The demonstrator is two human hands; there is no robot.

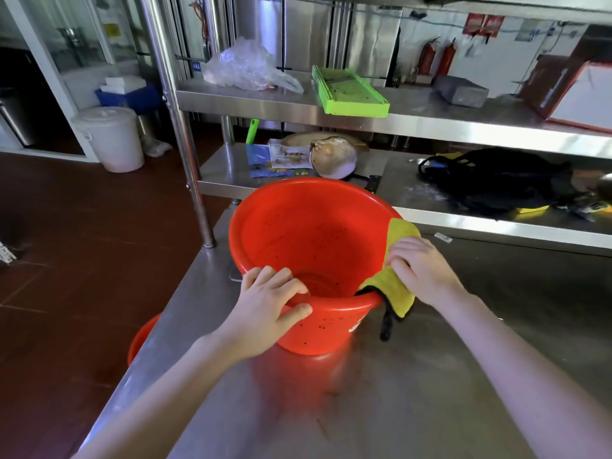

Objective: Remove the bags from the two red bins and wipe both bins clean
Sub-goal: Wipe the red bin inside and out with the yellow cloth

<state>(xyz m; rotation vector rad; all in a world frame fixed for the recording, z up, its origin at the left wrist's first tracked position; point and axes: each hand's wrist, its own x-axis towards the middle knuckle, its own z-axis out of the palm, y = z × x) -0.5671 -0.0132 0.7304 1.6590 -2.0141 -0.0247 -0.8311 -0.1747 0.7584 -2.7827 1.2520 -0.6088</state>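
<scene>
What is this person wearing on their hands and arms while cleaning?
Nothing: the left hand and right hand are bare, with no gloves, rings or watch. No sleeves show either; both arms are uncovered to the picture's edge.

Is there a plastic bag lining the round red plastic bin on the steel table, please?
No: the red bin shows bare, speckled inner walls and no bag over its rim.
</scene>
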